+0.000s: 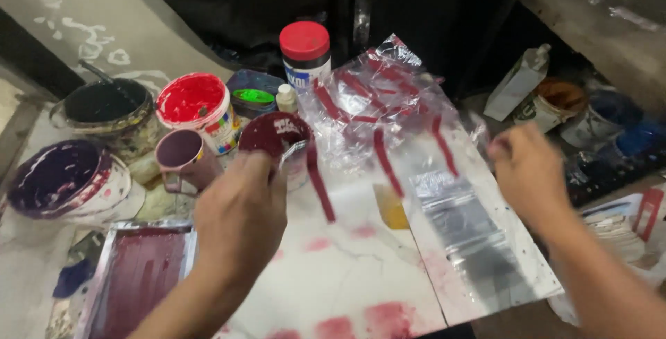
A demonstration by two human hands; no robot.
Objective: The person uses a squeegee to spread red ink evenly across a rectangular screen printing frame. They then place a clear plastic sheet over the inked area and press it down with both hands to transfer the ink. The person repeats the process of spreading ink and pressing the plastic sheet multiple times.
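Observation:
My left hand [239, 218] holds a flat paint stick [318, 179] coated in dark red paint, its blade hanging beside a small cup of maroon paint [281, 134]. The cup stands on a white, red-stained table [347, 276]. My right hand [527, 172] hovers blurred over the right edge of a clear plastic sheet [388, 103] smeared with red streaks; its fingers are curled and I cannot see anything in them.
Left of the cup stand a mauve mug [182, 157], a tub of red paint [195, 103], a dark bucket [104, 107] and a purple-stained bucket [62, 179]. A red-lidded jar [305, 51] is behind. A printing screen frame [135, 276] lies at front left. More paint pots [555, 103] sit at right.

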